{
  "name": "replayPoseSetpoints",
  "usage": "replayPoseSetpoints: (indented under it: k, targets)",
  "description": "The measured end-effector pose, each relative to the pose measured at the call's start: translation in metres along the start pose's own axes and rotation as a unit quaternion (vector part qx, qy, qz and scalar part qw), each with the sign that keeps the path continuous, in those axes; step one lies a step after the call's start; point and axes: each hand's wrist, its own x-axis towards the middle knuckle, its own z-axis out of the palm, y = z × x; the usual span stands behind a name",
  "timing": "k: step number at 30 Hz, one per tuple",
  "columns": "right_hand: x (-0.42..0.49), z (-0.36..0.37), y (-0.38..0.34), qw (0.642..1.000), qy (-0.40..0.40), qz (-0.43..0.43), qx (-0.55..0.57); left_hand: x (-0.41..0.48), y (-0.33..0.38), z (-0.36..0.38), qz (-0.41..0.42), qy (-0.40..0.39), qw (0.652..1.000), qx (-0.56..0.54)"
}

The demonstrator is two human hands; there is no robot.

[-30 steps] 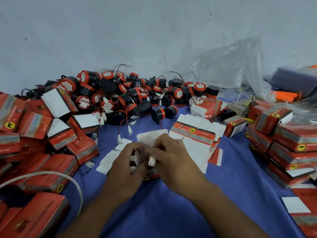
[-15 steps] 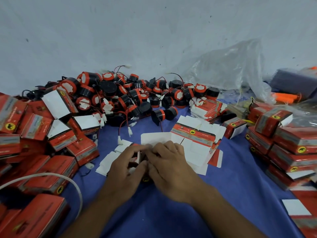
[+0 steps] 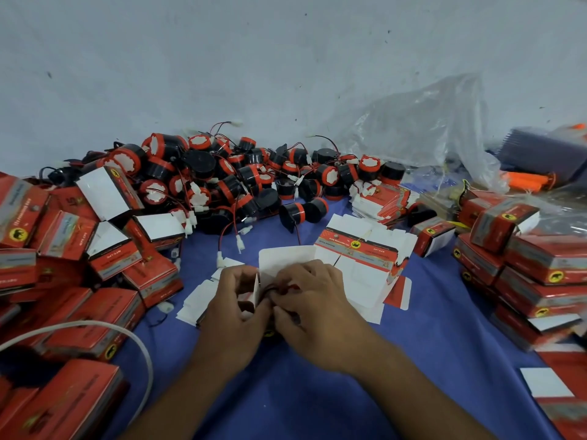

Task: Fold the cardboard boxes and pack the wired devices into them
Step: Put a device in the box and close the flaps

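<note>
I log: left hand point(image 3: 233, 309) grips cardboard box point(image 3: 255, 289) | right hand point(image 3: 313, 308) pinches device wires point(image 3: 281, 289) just right of that box | right hand nearer

- A heap of wired devices point(image 3: 241, 176) is piled along the back edge of the surface point(image 3: 428, 360), left of centre, against the wall.
- Along the left edge, folded boxes point(image 3: 66, 249) are stacked from the back to the near-left corner.
- Along the right edge, further boxes point(image 3: 540, 271) are stacked.
- Flat box blanks point(image 3: 359, 258) are spread at the middle, before the heap, and a stack of blanks point(image 3: 384, 201) is set behind them.
- A plastic bag point(image 3: 428, 131) is slumped at the back-right corner.
- A part-folded box point(image 3: 255, 290) is held in the grip of the left hand point(image 3: 232, 312) before the flat blanks, with the right hand point(image 3: 317, 309) touching it from the right.
- A cable point(image 3: 149, 363) is curved across the near-left corner.
</note>
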Motion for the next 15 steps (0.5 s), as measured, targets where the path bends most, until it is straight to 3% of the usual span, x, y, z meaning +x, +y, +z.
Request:
replayPoseSetpoints:
  k: [4,10,15]
  targets:
    - [-0.001,-0.005,0.000,1.000,-0.009,-0.013,-0.027,-0.002,0.005,-0.003,0.008,0.033,0.999,0.012]
    - [-0.002,-0.005,-0.002,0.999,0.006,-0.013,-0.042,-0.005,0.013,-0.007,0.089,-0.044,0.995,0.022]
    - [-0.001,-0.005,0.001,0.998,-0.029,-0.024,-0.058,-0.005,0.013,-0.006,0.090,-0.056,0.994,0.040]
